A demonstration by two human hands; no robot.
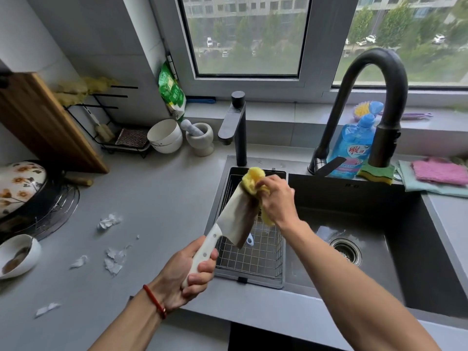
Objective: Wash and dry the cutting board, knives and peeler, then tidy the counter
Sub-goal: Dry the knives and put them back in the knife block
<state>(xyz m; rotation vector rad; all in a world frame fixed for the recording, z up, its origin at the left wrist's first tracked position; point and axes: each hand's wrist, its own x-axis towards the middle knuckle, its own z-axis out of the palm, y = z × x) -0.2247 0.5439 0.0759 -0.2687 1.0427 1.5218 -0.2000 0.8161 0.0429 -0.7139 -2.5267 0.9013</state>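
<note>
Left hand (188,271): fingers wrapped round the cleaver (236,216) handle.
Right hand (277,198): fingers bunch a yellow cloth (252,181) against the blade.
Cleaver: tilted above the sink (405,198) rack (255,257).
Board (48,125): leaning on the desk (157,198).

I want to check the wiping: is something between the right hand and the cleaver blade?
Yes: the yellow cloth, which the right hand presses on the top of the cleaver blade. The left hand grips the white handle directly.

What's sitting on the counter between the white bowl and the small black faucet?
A stone mortar with its pestle stands between the white bowl and the black faucet, in the head view.
</note>
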